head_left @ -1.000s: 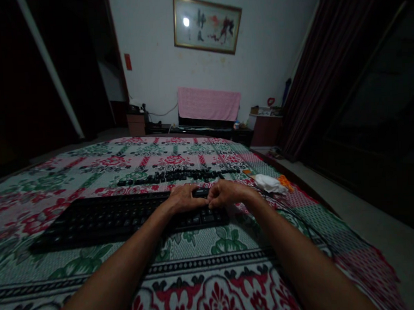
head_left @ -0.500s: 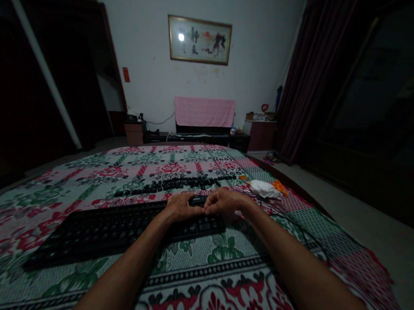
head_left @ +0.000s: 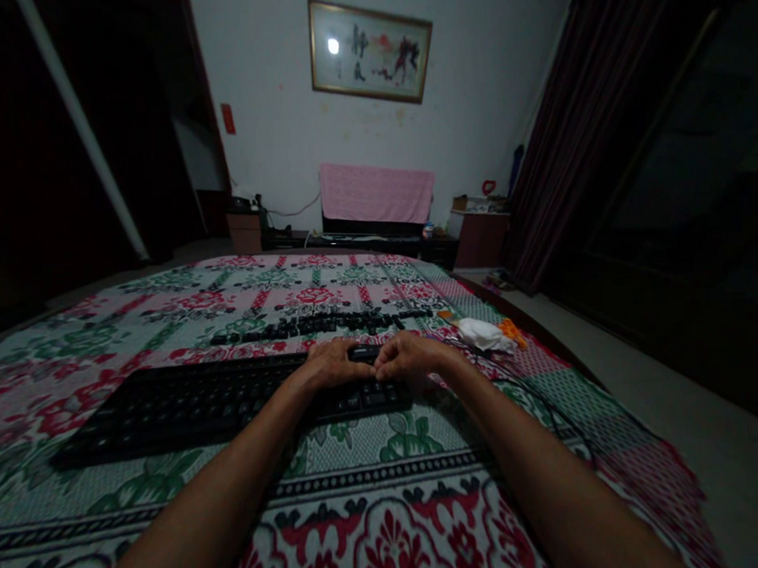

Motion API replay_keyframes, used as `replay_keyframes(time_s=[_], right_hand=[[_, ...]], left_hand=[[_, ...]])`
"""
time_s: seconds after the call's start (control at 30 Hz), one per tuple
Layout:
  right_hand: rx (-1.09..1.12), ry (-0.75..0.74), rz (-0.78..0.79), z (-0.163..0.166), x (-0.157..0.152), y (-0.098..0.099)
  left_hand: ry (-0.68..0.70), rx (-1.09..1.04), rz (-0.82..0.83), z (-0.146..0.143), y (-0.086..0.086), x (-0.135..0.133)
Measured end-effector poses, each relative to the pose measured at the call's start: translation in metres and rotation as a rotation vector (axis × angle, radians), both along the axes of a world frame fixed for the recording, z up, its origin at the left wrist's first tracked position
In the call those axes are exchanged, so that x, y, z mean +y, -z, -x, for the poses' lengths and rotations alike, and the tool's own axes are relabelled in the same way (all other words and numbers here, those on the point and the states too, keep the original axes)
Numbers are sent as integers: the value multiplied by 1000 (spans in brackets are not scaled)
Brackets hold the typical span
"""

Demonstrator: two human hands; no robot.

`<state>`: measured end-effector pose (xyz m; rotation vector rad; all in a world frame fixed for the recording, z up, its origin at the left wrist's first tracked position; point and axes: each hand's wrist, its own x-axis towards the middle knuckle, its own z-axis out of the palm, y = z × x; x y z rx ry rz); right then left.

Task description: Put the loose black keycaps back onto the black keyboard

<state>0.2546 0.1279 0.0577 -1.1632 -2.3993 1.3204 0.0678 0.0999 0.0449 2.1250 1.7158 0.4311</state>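
Observation:
A black computer keyboard (head_left: 188, 404) lies on the patterned cloth, its right part under my hands. My left hand (head_left: 333, 364) rests over it, thumb stretched right and apart from the fingers; its other fingertips are partly hidden near the far edge. Beside it, my right hand (head_left: 405, 355) has thumb and index finger pinched together above the keys, close to the left thumb's tip. Whatever sits in that pinch is too small and dark to make out. Loose black keycaps (head_left: 317, 323) lie in a row beyond the keyboard.
A floral cloth (head_left: 388, 466) covers the table. Right of the keyboard lie a white crumpled item (head_left: 485, 335), an orange item (head_left: 512, 333) and a dark cable (head_left: 554, 409). Farther back, a pink cloth (head_left: 377, 191) hangs over a screen by the wall.
The view has tilted slightly down, so the wall picture sits higher. Both hands stay at the same part of the keyboard, with the right pinch shifted only slightly.

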Motion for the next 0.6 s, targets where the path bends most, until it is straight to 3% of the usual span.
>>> replay_keyframes(time_s=[0.6], right_hand=[[-11, -31, 32, 3, -1, -1]], left_hand=[[55, -13, 23, 1, -3, 0]])
